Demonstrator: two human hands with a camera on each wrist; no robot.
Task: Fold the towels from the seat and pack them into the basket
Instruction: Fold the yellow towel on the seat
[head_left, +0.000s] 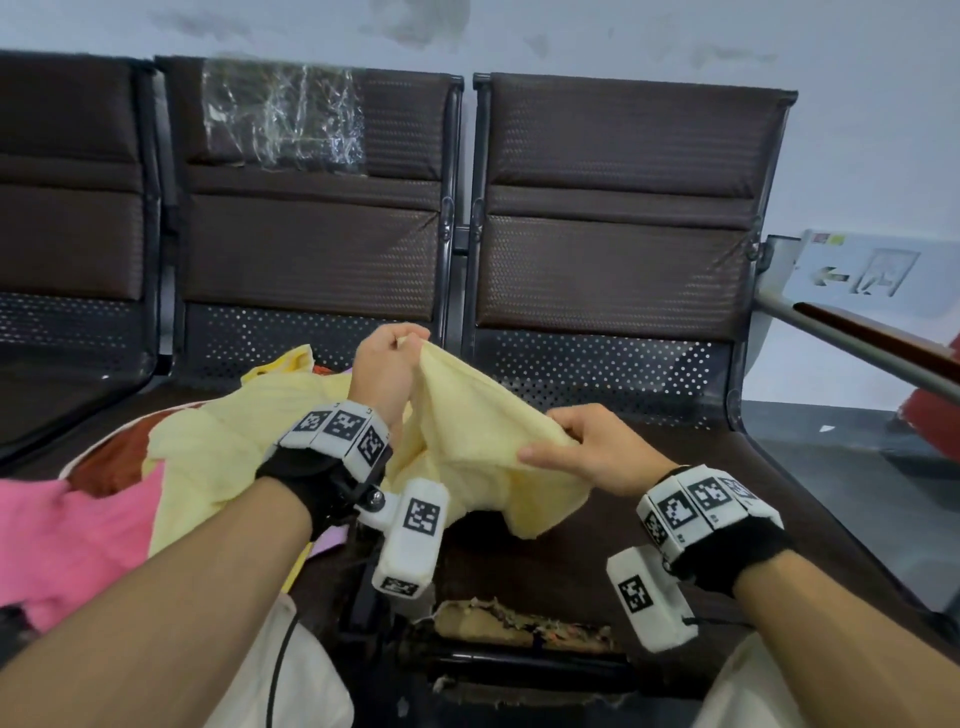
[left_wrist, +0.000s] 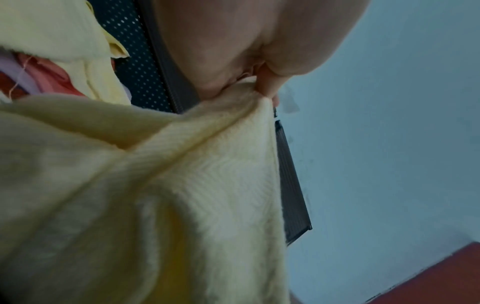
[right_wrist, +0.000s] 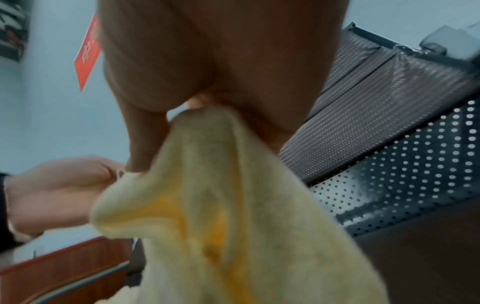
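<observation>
Pale yellow towel (head_left: 467, 441), pink towel (head_left: 67, 535), dark brown seat (head_left: 701, 519).

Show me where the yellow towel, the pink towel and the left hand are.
yellow towel (head_left: 467, 415): head view, on the raised cloth between the hands.
pink towel (head_left: 67, 530): head view, on its middle.
left hand (head_left: 384, 374): head view, on its back.

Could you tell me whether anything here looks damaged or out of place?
Yes: the seat's front edge is torn, with padding showing through the brown cover. Crinkled clear plastic wrap covers part of the middle backrest. The towels lie in an unfolded heap.
</observation>
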